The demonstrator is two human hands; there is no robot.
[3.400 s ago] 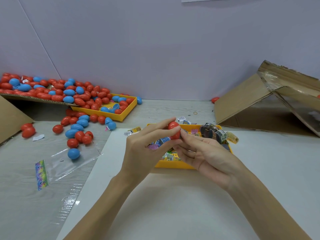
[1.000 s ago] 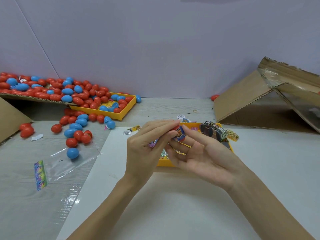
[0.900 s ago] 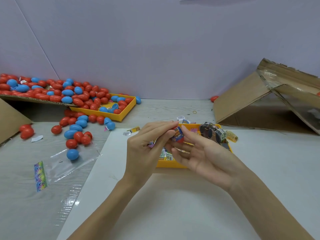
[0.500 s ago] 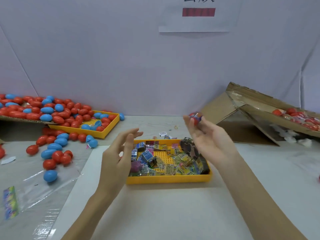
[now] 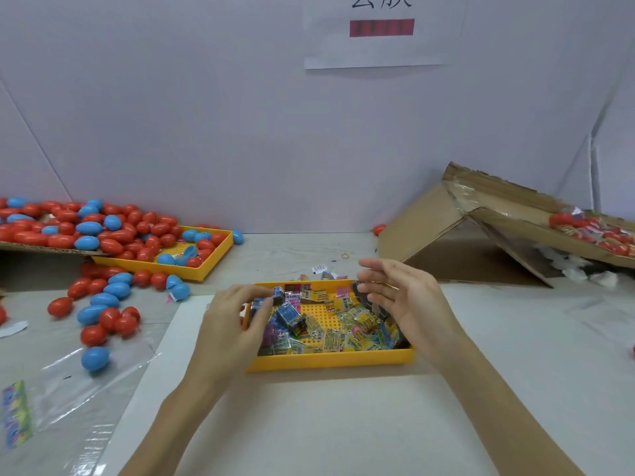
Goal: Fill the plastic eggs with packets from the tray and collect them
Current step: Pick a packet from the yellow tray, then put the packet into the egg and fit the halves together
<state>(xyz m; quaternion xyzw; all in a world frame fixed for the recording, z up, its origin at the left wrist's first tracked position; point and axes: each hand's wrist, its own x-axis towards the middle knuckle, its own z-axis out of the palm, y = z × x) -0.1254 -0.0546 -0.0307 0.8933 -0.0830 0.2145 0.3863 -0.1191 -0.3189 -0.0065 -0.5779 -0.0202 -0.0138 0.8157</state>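
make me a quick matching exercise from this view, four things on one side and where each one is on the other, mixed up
Things:
1. packet tray
2. egg tray
3. rubber band
4. right hand

Places:
A. on the table behind the packet tray
B. centre, on the white sheet
C. above the packet tray's right side
D. far left, below the egg pile

Pairs: 1-B, 2-D, 3-A, 4-C

Up on the wall ahead of you hangs a white paper sign [image 5: 378,32]. Only the lower halves of two large dark characters show at its top edge, cut off by the frame, so you cannot read them. Below them sits a red bar, its marks too blurred to make out. The packets [image 5: 343,324] in your yellow tray [image 5: 330,360] carry printing and barcode-like stripes, all too small to read.
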